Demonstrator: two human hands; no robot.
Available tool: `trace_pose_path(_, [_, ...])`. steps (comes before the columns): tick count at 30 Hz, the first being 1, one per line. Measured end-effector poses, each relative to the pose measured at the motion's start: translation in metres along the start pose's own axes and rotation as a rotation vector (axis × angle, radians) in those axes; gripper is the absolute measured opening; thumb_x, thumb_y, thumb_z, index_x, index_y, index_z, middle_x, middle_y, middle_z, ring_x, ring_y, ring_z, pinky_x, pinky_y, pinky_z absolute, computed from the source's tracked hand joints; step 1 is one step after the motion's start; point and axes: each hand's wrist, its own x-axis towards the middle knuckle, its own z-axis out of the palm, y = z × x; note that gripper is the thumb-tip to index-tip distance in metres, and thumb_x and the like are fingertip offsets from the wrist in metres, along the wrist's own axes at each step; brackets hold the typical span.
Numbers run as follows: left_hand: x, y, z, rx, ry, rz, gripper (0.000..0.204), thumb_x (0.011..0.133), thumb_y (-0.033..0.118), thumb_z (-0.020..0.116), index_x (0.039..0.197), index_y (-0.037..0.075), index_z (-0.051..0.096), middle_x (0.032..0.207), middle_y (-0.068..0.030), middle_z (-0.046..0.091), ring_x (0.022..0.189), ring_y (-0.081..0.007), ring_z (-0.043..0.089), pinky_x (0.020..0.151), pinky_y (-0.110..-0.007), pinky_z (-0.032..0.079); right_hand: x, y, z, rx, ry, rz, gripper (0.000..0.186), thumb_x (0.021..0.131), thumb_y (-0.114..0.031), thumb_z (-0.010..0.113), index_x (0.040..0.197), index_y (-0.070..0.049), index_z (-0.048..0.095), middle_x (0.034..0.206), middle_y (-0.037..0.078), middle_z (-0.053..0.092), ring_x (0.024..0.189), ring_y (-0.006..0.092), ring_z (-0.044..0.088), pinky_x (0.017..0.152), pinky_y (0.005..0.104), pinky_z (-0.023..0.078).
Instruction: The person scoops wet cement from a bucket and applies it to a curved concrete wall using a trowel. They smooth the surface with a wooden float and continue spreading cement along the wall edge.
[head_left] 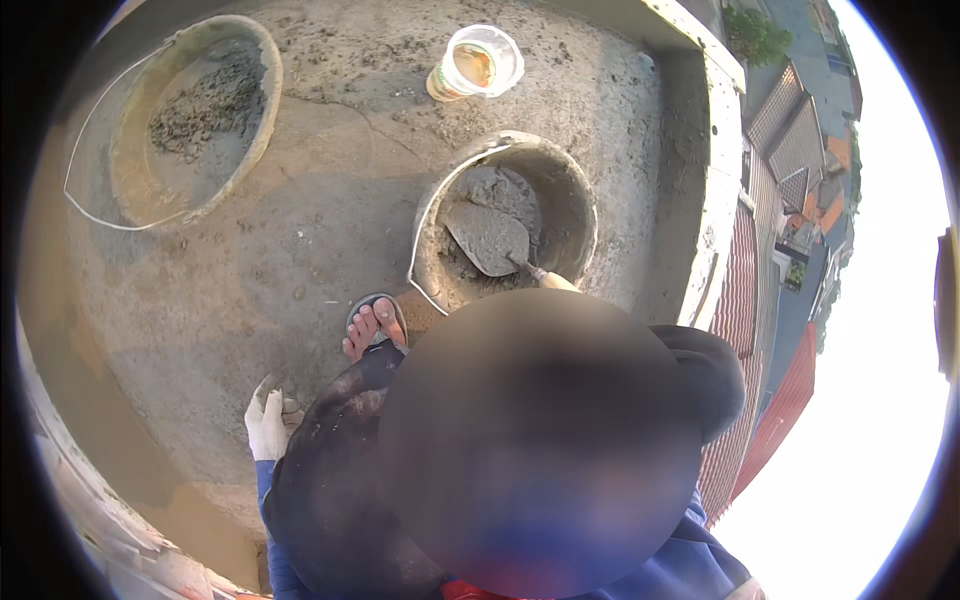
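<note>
A mortar-coated bucket [578, 190] with a thin wire handle stands in front of me, with wet grey mortar [495, 185] inside. A pointing trowel [490, 238] lies in it, its blade smeared with mortar; the wooden handle runs under a large blurred patch. My left hand [267, 425], in a white glove with greyed fingertips, hangs beside my dark trouser leg, low at the left. Its fingers look apart, and I see nothing held. Of my right side only a blue sleeve [690, 550] shows; the hand is hidden, so whether it touches the trowel handle is not visible.
A larger tub [272, 90] with a wire handle and grey mix stands at the far left. Beyond the bucket is a clear plastic cup [508, 60] holding amber liquid. A low wall [715, 180] edges the rough concrete floor [330, 220] on the right, with rooftops below.
</note>
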Motion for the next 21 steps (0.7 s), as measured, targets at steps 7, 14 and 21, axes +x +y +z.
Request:
trace_pose_path(7, [0.056,0.165,0.066,0.343,-0.378,0.06,0.061,0.111,0.034,0.064,0.162,0.006,0.045,0.122,-0.0182,0.065,0.099,-0.027,0.069,0.085,-0.044,0.06,-0.183,0.119,0.097,0.118,0.04,0.666,0.072,0.106,-0.058,0.058,0.153,-0.003,0.057,0.149,0.026,0.065,0.139,0.0416,0.062,0.118,0.0461,0.047])
trace_pose_path(14, [0.076,0.268,0.148,0.732,-0.598,0.219,0.062,0.112,0.036,0.063,0.16,0.002,0.044,0.125,-0.0143,0.066,0.098,-0.025,0.07,0.091,-0.047,0.06,-0.353,0.081,0.242,0.151,-0.242,0.967,0.091,0.093,-0.054,0.075,0.157,0.006,0.049,0.161,0.03,0.049,0.154,0.0423,0.043,0.127,0.0472,0.037])
trace_pose_path(21, [0.088,0.309,0.21,1.0,-0.502,0.321,0.055,0.112,0.032,0.057,0.158,0.003,0.05,0.128,-0.0091,0.069,0.099,-0.0199,0.07,0.087,-0.038,0.059,-0.335,0.132,0.246,0.344,0.01,1.27,0.083,0.084,-0.041,0.089,0.15,-0.004,0.053,0.146,0.025,0.063,0.136,0.0392,0.063,0.114,0.0449,0.051])
